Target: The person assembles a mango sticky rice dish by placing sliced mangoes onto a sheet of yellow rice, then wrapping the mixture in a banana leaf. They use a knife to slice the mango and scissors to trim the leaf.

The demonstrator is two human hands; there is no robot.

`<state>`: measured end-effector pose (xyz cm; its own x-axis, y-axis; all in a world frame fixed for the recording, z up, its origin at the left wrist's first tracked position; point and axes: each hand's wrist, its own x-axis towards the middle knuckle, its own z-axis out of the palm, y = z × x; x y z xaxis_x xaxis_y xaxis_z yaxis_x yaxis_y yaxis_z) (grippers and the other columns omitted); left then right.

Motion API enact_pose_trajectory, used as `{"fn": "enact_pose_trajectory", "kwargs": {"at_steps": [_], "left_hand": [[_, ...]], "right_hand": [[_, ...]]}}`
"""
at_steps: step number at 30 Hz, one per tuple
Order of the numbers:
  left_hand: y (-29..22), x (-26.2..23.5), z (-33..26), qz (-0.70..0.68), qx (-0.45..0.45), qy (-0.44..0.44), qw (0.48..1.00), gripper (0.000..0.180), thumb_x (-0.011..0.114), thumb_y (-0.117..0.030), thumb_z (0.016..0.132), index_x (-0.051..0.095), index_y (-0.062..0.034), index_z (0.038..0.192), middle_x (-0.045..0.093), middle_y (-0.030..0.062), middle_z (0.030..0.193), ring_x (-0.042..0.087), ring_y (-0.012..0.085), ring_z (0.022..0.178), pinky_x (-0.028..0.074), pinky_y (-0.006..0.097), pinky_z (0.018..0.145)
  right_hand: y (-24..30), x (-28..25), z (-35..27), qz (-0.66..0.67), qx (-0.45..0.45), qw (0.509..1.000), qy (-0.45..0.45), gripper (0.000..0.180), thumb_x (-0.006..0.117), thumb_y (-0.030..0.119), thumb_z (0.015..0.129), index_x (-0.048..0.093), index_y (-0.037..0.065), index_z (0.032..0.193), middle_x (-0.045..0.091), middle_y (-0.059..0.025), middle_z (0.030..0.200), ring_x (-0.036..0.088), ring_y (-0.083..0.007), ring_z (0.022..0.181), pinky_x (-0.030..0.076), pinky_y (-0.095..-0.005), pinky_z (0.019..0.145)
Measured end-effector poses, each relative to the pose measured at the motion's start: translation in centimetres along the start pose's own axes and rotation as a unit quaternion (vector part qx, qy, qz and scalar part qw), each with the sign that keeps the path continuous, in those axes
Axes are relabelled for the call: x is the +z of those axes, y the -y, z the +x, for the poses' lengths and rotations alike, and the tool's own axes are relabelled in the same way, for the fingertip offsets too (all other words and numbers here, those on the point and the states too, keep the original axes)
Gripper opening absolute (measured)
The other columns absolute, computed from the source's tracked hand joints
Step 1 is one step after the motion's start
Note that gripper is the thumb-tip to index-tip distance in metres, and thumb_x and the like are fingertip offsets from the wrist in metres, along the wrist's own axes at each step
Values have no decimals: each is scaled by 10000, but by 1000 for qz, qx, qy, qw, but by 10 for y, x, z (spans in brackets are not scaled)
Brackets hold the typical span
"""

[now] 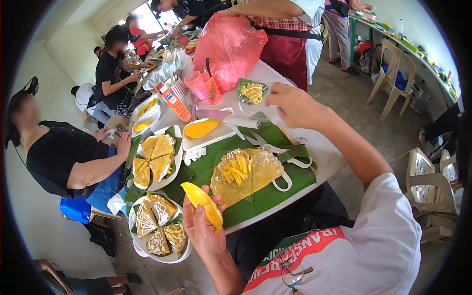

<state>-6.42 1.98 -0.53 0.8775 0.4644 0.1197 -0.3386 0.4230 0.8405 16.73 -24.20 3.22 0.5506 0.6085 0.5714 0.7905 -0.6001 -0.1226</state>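
Note:
My left hand [206, 231] holds a yellow mango slice [204, 206] between thumb and fingers, near the board's front edge. My right hand [300, 105] hovers at the far side with bent fingers drawn together, beside a clear plate [244, 105]. On that plate, a leaf square carries a small yellow piece striped with white [252, 92]. Whether the right fingertips hold anything is hidden. In front of me a flat yellow crepe [260, 182] lies on a banana leaf [295, 184], topped with mango strips [237, 169] and white cream. Scissors [275, 147] lie beyond it.
Two white plates [169, 184] [162, 259] bear folded crepes at left. A white tray [196, 142] holds a mango slice. Behind are a knife [214, 114], an orange cup [212, 93], a carton [177, 105] and a pink plastic bag [228, 49]. A person [73, 157] sits at left.

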Motion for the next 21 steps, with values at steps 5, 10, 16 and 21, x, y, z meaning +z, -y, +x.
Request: {"fn": "enact_pose_trajectory", "kwargs": {"at_steps": [5, 10, 16, 21], "left_hand": [[8, 3, 6, -3, 2, -3, 1000, 477, 560, -125, 973, 421, -11, 1415, 595, 204, 1279, 667, 273, 986, 564, 326, 757], [14, 4, 3, 44, 35, -31, 998, 490, 575, -152, 970, 422, -12, 1414, 592, 199, 1287, 670, 260, 980, 560, 331, 757], [12, -2, -1, 70, 35, -34, 996, 489, 594, -184, 967, 435, -21, 1401, 587, 189, 1301, 666, 244, 984, 558, 332, 774], [13, -2, -3, 71, 28, -43, 996, 494, 601, -180, 962, 435, -20, 1399, 589, 189, 1295, 664, 236, 986, 568, 322, 769]], "right_hand": [[-28, 22, -34, -69, 21, 997, 34, 167, 626, -3, 741, 675, 46, 893, 574, -119, 969, 604, -300, 925, 520, -407, 758], [-22, 22, -39, -102, 7, 994, 36, 72, 589, 26, 751, 647, 44, 789, 563, -108, 894, 604, -275, 909, 520, -379, 748], [-15, 11, -57, -107, 16, 993, 37, 73, 588, 23, 733, 630, 42, 790, 547, -109, 881, 606, -280, 893, 525, -380, 733], [-20, 6, -72, -96, 35, 995, 22, 95, 572, -4, 731, 625, 28, 804, 548, -119, 900, 607, -291, 889, 529, -392, 737]]}}
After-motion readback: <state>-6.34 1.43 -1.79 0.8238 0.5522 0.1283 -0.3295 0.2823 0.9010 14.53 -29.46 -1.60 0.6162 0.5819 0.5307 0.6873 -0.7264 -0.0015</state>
